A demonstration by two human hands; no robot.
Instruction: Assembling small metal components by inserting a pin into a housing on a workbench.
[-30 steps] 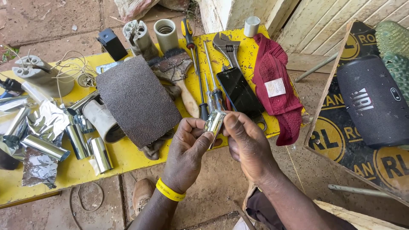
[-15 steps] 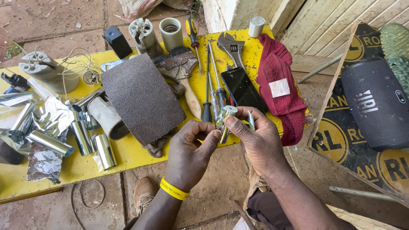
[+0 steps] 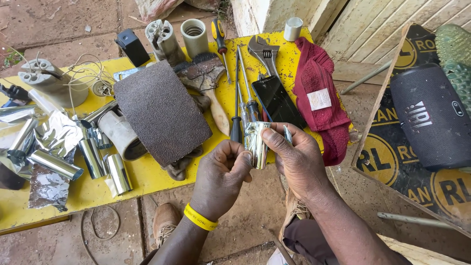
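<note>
At centre frame, over the yellow table (image 3: pixel 147 184), gripped a shiny metal tube (image 3: pixel 257 143) between left hand (image 3: pixel 221 176) and right hand (image 3: pixel 294 159), probably fitting it, needing steady alignment.

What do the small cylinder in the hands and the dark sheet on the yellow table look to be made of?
Small cylinder, held between left hand and right hand: looks like metal or foil wrap, mirror-bright with sharp reflections. Dark sheet on the yellow table: probably sandpaper or abrasive cloth, a gritty, matte, speckled grey-brown surface.
</note>
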